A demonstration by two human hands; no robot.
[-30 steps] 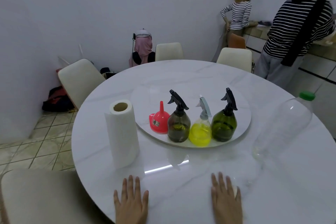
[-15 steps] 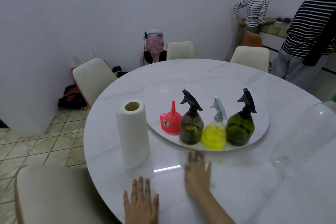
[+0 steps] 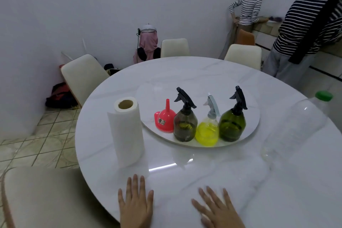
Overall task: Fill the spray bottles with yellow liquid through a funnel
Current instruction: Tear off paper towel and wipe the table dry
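Progress: by the look of things you have not started pouring; every trigger head sits on its bottle, the funnel lies unused, and nothing is in your grip, so the whole job of uncapping, funnelling and refilling appears to remain. One round marble table (image 3: pixel 185 72), bearing all the working items. One raised turntable (image 3: pixel 253 126) at its centre, carrying the bottles and funnel along its near edge. One large clear plastic bottle (image 3: pixel 296 127) with a green cap, standing on the table to your right, well apart from the turntable; it looks empty or nearly so, and whether it is the source of the liquid cannot be told. One paper towel roll (image 3: pixel 126 131), upright, just left of the turntable. Three spray bottles in a row: one smoky brown bottle (image 3: pixel 185 127) with a black trigger, showing a little yellow low inside; one clear bottle (image 3: pixel 207 132) with a pale trigger, its belly bright yellow; one green bottle (image 3: pixel 232 126) with a black trigger, contents hard to judge through the tint. One red funnel (image 3: pixel 164 120), mouth down and spout up, touching or just beside the brown bottle. Two hands: your left hand (image 3: pixel 136 203) and right hand (image 3: pixel 219 209) lie flat on the near table edge, fingers straight and spread, grasping nothing.
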